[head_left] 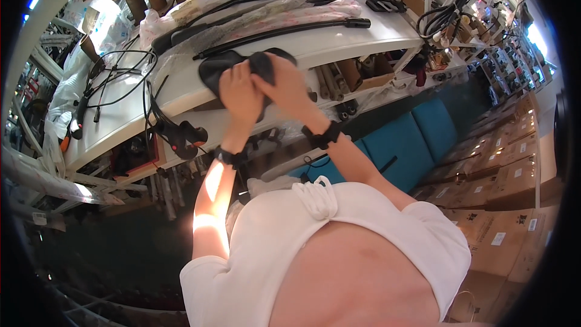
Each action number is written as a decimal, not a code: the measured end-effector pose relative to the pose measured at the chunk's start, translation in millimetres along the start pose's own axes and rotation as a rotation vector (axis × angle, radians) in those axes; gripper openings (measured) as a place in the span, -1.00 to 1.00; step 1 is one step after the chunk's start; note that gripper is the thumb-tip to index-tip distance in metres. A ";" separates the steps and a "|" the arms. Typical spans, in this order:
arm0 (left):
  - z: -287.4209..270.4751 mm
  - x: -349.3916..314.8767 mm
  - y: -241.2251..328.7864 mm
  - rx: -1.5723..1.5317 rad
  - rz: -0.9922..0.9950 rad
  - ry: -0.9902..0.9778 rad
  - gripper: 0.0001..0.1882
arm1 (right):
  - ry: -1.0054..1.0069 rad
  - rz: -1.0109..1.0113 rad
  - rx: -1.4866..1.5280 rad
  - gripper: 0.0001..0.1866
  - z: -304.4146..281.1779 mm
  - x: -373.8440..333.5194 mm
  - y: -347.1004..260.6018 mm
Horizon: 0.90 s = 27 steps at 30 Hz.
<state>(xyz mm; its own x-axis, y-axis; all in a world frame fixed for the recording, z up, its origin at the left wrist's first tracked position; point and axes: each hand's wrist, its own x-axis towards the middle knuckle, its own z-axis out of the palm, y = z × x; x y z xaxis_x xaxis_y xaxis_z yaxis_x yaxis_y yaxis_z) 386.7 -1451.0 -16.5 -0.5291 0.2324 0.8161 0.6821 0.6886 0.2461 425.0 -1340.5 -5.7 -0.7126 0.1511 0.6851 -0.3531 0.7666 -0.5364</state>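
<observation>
At the front edge of the white table [357,39], both my hands grip a black, rounded, saddle-like thing [213,72]. My left hand [241,94] is closed over its near middle, fingers curled on top. Beside it, my right hand [285,83] wraps round the right part, its thumb close to the left fingers; it is slightly blurred. Much of the black thing lies hidden behind my hands, so its exact kind cannot be told. Just beyond it, a long black rod [284,35] rests on the table, with plastic-wrapped long parts [254,21] behind.
Black cables [124,54] and an orange-and-black hand tool [65,142] lie on the left. Black handle-like parts [181,136] hang at the table's edge. Below are shelves with metal tubes [330,82]. A teal padded seat [393,136] and stacked cardboard boxes [502,169] stand on the right.
</observation>
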 end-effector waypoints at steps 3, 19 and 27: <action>32.0 12.8 36.8 -0.138 0.010 -0.079 -0.66 | 0.104 0.045 -0.140 -0.45 -27.2 -3.5 36.6; 106.4 39.9 79.4 -0.117 0.288 -0.090 -0.65 | 0.266 0.127 -0.360 -0.59 -75.2 11.1 96.5; 90.9 28.7 46.1 -0.163 0.372 -0.034 -0.65 | 0.272 0.066 -0.329 -0.57 -60.6 2.7 67.9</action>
<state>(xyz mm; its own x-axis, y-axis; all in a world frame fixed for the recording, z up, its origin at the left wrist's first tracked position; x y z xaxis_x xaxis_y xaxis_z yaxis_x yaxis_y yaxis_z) 357.1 -1350.1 -29.2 -0.2454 0.4695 0.8481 0.8997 0.4362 0.0189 435.8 -1250.3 -10.3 -0.5260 0.3312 0.7833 -0.0690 0.9014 -0.4275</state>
